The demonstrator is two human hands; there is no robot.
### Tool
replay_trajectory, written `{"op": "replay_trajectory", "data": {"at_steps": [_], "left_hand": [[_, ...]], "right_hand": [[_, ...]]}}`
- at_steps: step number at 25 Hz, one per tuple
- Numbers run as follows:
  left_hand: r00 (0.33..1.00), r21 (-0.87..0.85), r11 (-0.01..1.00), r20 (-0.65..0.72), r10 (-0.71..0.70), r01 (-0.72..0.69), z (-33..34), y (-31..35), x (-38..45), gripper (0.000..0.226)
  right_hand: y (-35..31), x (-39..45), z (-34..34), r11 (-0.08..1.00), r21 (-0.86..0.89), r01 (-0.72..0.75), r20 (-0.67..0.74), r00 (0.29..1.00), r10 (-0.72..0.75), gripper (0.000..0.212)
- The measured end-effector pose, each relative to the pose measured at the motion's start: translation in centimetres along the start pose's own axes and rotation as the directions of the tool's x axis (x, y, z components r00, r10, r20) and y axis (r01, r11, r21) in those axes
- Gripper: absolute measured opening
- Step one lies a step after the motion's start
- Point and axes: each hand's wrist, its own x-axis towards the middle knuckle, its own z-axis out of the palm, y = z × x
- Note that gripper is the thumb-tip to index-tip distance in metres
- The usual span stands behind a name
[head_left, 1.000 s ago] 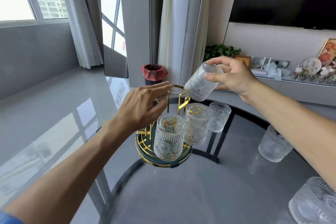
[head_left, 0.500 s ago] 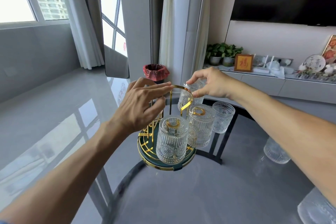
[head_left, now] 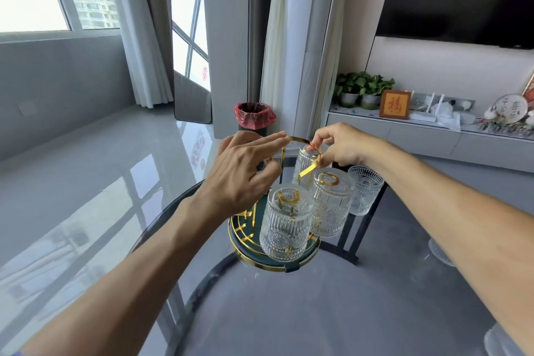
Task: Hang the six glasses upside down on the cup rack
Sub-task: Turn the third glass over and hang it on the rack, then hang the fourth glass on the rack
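Note:
A gold cup rack with a dark green round base (head_left: 245, 248) stands at the far edge of the glass table. Two ribbed glasses hang upside down on its pegs: a front glass (head_left: 284, 225) and a right glass (head_left: 331, 206). My right hand (head_left: 341, 146) grips the base of a third glass (head_left: 304, 166), upside down at the rack's back. My left hand (head_left: 245, 173) has its fingers spread, fingertips resting on the rack's gold loop handle (head_left: 300, 140). An upright glass (head_left: 364, 191) stands on the table behind the rack. Parts of two other glasses show under my right arm.
The round glass table (head_left: 318, 312) has a dark metal frame beneath. A bin with a red liner (head_left: 254, 120) stands on the floor beyond the table. A low cabinet with plants and ornaments (head_left: 404, 124) runs along the right wall.
My right hand carried the glass down from the air, turned it upside down and lowered it onto the rack's back. My left hand stayed at the loop handle.

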Motion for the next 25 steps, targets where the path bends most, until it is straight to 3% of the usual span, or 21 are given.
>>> {"op": "replay_trajectory", "data": {"at_steps": [4,6,8,10,16,19,22,25], "left_hand": [[0.975,0.007,0.989,0.168,-0.146,0.147,0.2,1.3,-0.3,0.063],[0.976,0.016,0.981,0.103,-0.194,0.193,0.8,3.6,-1.2,0.067],[0.984,-0.077,0.982,-0.018,-0.176,0.174,1.5,7.1,-2.7,0.07],[0.993,-0.178,0.978,-0.035,-0.113,0.105,2.7,10.5,-4.6,0.075],[0.973,-0.203,0.977,0.232,-0.015,0.063,7.8,19.1,-10.2,0.083],[0.942,-0.196,0.976,0.334,-0.023,0.093,9.8,21.6,-11.6,0.088],[0.925,-0.195,0.973,0.377,-0.043,0.125,10.5,22.7,-12.2,0.088],[0.919,-0.182,0.972,0.389,-0.066,0.147,10.2,22.8,-12.5,0.084]], "right_hand": [[0.3,-3.1,-0.1,0.979,0.197,0.057,-0.052,0.997,-0.048,0.024],[0.8,-6.1,0.3,0.96,0.261,0.096,-0.205,0.978,-0.042,0.028],[1.7,-9.9,0.9,0.946,0.312,0.089,-0.304,0.953,0.011,0.032],[3.1,-13.8,1.8,0.92,0.38,0.096,-0.311,0.95,0.029,0.033],[9.6,-26.4,5.8,0.895,0.445,-0.011,-0.238,0.963,0.13,0.025],[12.3,-29.9,7.3,0.946,0.323,0.023,-0.318,0.944,0.086,0.025],[14.8,-31.6,6.4,0.999,-0.002,0.035,-0.577,0.816,-0.03,0.035],[17.1,-31.7,5.4,0.944,-0.227,-0.24,-0.737,0.676,-0.005,0.06]]}}
